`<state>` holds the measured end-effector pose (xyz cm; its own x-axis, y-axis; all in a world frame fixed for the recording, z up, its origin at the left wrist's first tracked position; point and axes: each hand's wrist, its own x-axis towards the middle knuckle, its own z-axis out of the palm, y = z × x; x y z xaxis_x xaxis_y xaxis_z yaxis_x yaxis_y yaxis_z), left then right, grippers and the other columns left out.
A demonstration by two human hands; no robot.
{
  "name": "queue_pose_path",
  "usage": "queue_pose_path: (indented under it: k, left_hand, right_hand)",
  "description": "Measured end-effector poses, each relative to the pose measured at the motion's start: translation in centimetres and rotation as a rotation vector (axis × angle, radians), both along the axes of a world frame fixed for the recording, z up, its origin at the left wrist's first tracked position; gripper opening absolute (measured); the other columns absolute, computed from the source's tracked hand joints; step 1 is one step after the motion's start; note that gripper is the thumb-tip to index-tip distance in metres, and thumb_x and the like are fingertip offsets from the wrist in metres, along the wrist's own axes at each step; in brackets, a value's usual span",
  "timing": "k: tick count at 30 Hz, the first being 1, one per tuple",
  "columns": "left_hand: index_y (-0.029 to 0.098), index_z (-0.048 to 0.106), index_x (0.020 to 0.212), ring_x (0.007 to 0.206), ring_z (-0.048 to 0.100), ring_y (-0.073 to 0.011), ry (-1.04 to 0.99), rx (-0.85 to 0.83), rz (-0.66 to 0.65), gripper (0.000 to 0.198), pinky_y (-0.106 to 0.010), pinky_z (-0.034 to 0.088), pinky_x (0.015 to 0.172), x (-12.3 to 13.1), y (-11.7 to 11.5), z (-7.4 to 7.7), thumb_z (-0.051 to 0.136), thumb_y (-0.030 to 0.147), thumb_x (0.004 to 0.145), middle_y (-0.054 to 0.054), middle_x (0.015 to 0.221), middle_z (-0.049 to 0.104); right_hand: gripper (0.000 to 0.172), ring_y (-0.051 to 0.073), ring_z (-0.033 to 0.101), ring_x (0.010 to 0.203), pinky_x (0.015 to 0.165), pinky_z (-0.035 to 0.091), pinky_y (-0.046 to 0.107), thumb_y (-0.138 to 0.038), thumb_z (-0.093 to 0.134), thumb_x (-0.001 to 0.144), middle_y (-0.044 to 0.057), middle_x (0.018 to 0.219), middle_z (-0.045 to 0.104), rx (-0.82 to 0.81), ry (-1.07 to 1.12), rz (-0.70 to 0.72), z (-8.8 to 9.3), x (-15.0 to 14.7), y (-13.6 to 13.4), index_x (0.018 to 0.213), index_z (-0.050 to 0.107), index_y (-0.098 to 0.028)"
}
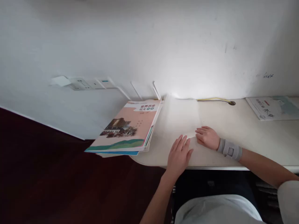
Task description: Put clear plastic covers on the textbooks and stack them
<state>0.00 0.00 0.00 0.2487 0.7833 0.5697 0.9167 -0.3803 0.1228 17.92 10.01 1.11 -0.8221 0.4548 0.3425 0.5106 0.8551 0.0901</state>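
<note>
A pale, translucent sheet (181, 115) lies on the white desk (229, 127), hard to tell from the desktop. My left hand (178, 155) rests flat over its near left part, fingers stretched out and thumb apart. At the sheet's near right edge is my right hand (207, 137), its fingers bent and drawn together on that edge. A bright edge line runs between the two hands. The right wrist wears a grey wrist strap (230, 150). Just left of the sheet sits a stack of books (130, 126), topped by a pink-covered one.
Another book (275, 108) lies at the back right. Thin yellow and dark wires (213, 99) run along the wall to a round cable hole (231, 103). Wall sockets (86, 83) are at the left. The stack overhangs the desk's rounded left corner, above a dark floor (58, 177).
</note>
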Motion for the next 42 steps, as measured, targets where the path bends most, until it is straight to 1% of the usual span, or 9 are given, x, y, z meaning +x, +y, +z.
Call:
queue_pose_path:
  k: [4, 8, 11, 18, 23, 29, 33, 39, 42]
  left_hand:
    - [0.018, 0.063, 0.108, 0.103, 0.062, -0.0225, -0.187, -0.129, -0.114, 0.029, -0.04, 0.047, 0.093, 2.2, 2.6, 2.4, 0.04, 0.021, 0.089, -0.01, 0.107, 0.068]
    - [0.02, 0.065, 0.1, 0.083, 0.068, -0.0181, -1.041, -0.155, -0.136, 0.026, -0.032, 0.055, 0.076, 3.0, 2.8, 6.0, 0.048, 0.035, 0.087, -0.007, 0.094, 0.071]
    - [0.021, 0.063, 0.099, 0.076, 0.069, -0.0169, -1.616, -0.051, -0.042, 0.027, -0.028, 0.056, 0.067, 2.8, 3.4, 7.6, 0.058, 0.04, 0.081, -0.006, 0.09, 0.071]
    - [0.02, 0.06, 0.09, 0.101, 0.063, -0.0161, -2.069, -0.001, 0.293, 0.009, -0.03, 0.049, 0.089, 2.3, 2.3, 1.4, 0.057, 0.022, 0.082, -0.007, 0.103, 0.068]
    - [0.017, 0.059, 0.082, 0.072, 0.066, -0.0156, -1.807, -0.165, 0.378, 0.016, -0.032, 0.053, 0.074, 1.8, -1.0, -1.7, 0.064, 0.03, 0.074, -0.003, 0.076, 0.068]
    - [0.019, 0.057, 0.057, 0.052, 0.052, -0.0144, -0.857, -0.435, 0.592, 0.035, -0.026, 0.039, 0.056, -0.1, -3.1, -1.0, 0.055, 0.049, 0.076, 0.001, 0.05, 0.056]
    - [0.02, 0.055, 0.049, 0.053, 0.051, -0.0154, -0.526, -0.465, 0.66, 0.044, -0.025, 0.034, 0.056, -0.8, -4.3, -0.6, 0.046, 0.051, 0.079, 0.0, 0.051, 0.057]
    - [0.022, 0.063, 0.074, 0.079, 0.058, -0.0234, -0.378, 0.031, 0.623, 0.024, -0.032, 0.04, 0.077, -3.7, -1.1, 3.9, 0.05, 0.042, 0.08, -0.007, 0.076, 0.066]
    - [0.021, 0.06, 0.083, 0.111, 0.049, -0.0316, -0.382, 0.004, 0.486, 0.021, -0.041, 0.032, 0.097, -7.2, 2.7, 7.0, 0.061, 0.038, 0.071, -0.014, 0.103, 0.063]
  right_hand:
    - [0.019, 0.021, 0.055, 0.11, 0.093, 0.043, 0.038, -0.019, 0.048, 0.087, 0.01, 0.112, 0.064, 0.213, 0.317, 0.027, 2.4, 2.8, -2.2, 0.097, 0.063, -0.016]
    - [0.045, 0.025, 0.046, 0.122, 0.093, 0.044, 0.043, -0.032, 0.049, 0.088, 0.015, 0.128, 0.053, 0.163, 0.525, -0.17, 3.9, 6.3, -4.5, 0.129, 0.044, -0.015]
    - [0.062, 0.028, 0.039, 0.128, 0.101, 0.035, 0.048, -0.047, 0.045, 0.087, 0.019, 0.133, 0.048, 0.035, 0.311, -0.189, 2.5, 8.1, -6.0, 0.136, 0.036, -0.01]
    - [0.065, 0.027, 0.041, 0.126, 0.104, 0.026, 0.049, -0.057, 0.039, 0.086, 0.018, 0.135, 0.047, -0.095, -0.08, -0.28, -3.4, 13.2, -9.6, 0.132, 0.044, -0.011]
    - [0.054, 0.026, 0.044, 0.124, 0.103, 0.026, 0.047, -0.05, 0.037, 0.09, 0.015, 0.132, 0.051, -0.035, -0.097, -0.387, -3.5, 19.1, -9.7, 0.129, 0.048, -0.013]
    - [0.046, 0.027, 0.049, 0.119, 0.098, 0.032, 0.046, -0.046, 0.033, 0.092, 0.012, 0.122, 0.06, 0.027, -0.163, -0.492, -3.1, 24.7, -8.5, 0.115, 0.059, -0.015]
    - [0.049, 0.029, 0.044, 0.123, 0.097, 0.033, 0.046, -0.048, 0.034, 0.091, 0.017, 0.127, 0.055, 0.083, -0.155, -0.584, -3.3, 25.3, -8.3, 0.118, 0.057, -0.015]
    - [0.052, 0.033, 0.04, 0.127, 0.098, 0.035, 0.051, -0.047, 0.035, 0.09, 0.02, 0.139, 0.042, 0.075, -0.104, -0.585, -4.4, 21.0, -6.8, 0.13, 0.048, -0.017]
    - [0.053, 0.033, 0.039, 0.127, 0.096, 0.037, 0.052, -0.049, 0.034, 0.09, 0.018, 0.138, 0.043, 0.028, -0.078, -0.54, -5.3, 20.1, -6.2, 0.131, 0.047, -0.019]
